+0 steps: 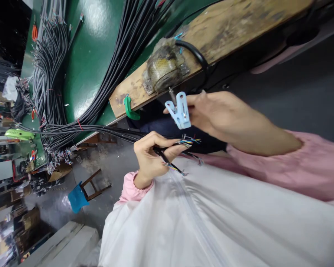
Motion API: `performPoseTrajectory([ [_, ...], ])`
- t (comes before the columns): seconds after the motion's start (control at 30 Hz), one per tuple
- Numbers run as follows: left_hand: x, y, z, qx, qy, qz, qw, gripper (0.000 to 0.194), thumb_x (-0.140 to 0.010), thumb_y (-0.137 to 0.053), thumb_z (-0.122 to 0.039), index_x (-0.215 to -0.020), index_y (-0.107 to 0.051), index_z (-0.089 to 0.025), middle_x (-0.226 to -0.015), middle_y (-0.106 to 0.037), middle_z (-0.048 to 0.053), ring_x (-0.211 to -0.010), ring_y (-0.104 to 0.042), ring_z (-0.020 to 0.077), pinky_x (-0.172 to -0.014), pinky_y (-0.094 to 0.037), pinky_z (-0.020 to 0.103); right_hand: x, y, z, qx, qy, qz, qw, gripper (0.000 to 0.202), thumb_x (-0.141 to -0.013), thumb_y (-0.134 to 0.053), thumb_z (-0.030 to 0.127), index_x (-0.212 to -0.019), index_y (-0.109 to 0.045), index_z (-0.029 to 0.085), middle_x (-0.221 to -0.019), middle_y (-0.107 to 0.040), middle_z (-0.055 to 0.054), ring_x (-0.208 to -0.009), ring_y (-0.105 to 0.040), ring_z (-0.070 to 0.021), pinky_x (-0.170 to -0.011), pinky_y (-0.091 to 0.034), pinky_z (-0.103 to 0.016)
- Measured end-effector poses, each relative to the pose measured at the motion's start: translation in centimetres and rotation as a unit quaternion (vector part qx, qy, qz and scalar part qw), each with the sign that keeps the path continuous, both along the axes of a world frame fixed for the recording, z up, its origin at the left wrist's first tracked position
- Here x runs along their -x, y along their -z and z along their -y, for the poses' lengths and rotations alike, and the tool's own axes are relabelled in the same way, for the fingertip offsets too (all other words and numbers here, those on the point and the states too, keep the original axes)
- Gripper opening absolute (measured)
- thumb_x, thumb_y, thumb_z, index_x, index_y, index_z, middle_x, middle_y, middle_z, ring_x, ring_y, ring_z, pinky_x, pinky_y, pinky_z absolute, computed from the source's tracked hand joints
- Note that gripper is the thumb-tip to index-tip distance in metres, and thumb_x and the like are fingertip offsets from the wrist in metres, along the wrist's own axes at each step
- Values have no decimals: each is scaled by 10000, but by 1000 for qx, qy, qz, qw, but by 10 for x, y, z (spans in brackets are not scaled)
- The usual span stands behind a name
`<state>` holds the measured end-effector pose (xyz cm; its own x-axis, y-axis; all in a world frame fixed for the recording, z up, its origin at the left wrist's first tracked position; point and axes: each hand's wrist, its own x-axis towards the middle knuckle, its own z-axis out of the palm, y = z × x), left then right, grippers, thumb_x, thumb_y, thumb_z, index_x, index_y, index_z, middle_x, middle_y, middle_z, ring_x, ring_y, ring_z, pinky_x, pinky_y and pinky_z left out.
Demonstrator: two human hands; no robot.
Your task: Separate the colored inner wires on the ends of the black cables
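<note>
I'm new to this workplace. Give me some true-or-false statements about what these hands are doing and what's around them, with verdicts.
1. The left hand grips black cables. True.
2. Every gripped cable end is neatly capped. False: coloured wires stick out.
3. A light blue clip is at the right hand. True.
4. Everything lies on a white tablecloth. False: bundled cables lie on a green tabletop.
5. Both sleeves are pink. True.

right hand point(215, 111) blurred and partly hidden by blue clip point(180, 119), black cables point(124, 59) cut off at top
</note>
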<state>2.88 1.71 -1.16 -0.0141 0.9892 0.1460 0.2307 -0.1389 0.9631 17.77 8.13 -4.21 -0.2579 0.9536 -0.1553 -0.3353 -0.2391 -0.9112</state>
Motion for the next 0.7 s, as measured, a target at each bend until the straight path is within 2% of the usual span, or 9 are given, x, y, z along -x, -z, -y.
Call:
performPoseTrajectory([
  [0.03, -2, -2, -1, 6, -16, 0, 1000, 465, -735, -872, -583, -581, -688, -184, -535, -588, -18, -491, -507, 83, -513, -451, 242, 5, -2, -4, 22, -35, -45, 998, 696, -607, -729, 898, -645, -650, 208, -695, -657, -40, -645, -591, -153, -617, -525, -312],
  [0.13, -9, -6, -3, 28, -58, -6, 998, 519, -702, -875, -625, -551, -657, -179, -519, -560, -27, -477, -494, 79, -501, -447, 240, 17, -6, -10, 67, -70, -129, 987, 671, -545, -825, 838, -603, -596, 209, -667, -625, -22, -633, -570, -141, -597, -514, -289],
  [0.3, -17, -8, -9, 32, -79, -11, 996, 552, -684, -878, -641, -539, -633, -168, -511, -562, -30, -450, -474, 67, -447, -378, 225, 20, -5, -6, 83, -103, -164, 977, 656, -624, -775, 843, -656, -583, 218, -610, -526, 17, -523, -448, -116, -513, -470, -293],
  [0.43, -17, -8, -8, 18, -67, -16, 997, 516, -720, -879, -589, -554, -632, -167, -533, -597, -20, -468, -496, 72, -468, -398, 230, 21, 8, -5, 58, -143, -166, 974, 658, -715, -641, 887, -708, -581, 232, -644, -556, -1, -559, -523, -160, -519, -486, -322],
  [0.53, -15, -5, -5, 13, -62, -34, 997, 494, -742, -864, -586, -570, -659, -170, -547, -622, -9, -468, -511, 77, -460, -395, 233, 19, 23, -4, 63, -142, -146, 977, 655, -765, -558, 887, -738, -630, 236, -671, -599, -15, -571, -562, -175, -509, -493, -327],
  [0.6, -12, -2, -3, 10, -58, -39, 998, 474, -734, -872, -579, -579, -682, -174, -551, -634, -6, -470, -532, 81, -459, -406, 233, 15, 32, -1, 68, -133, -141, 979, 654, -764, -562, 889, -737, -654, 242, -650, -598, -6, -555, -554, -167, -503, -493, -320],
  [0.7, -4, 2, -3, 14, -28, -33, 999, 433, -713, -889, -574, -607, -729, -186, -589, -674, 7, -520, -605, 99, -509, -480, 236, 5, 38, 9, 63, -106, -144, 982, 582, -746, -665, 838, -761, -686, 256, -645, -613, 8, -571, -563, -159, -535, -508, -316],
])
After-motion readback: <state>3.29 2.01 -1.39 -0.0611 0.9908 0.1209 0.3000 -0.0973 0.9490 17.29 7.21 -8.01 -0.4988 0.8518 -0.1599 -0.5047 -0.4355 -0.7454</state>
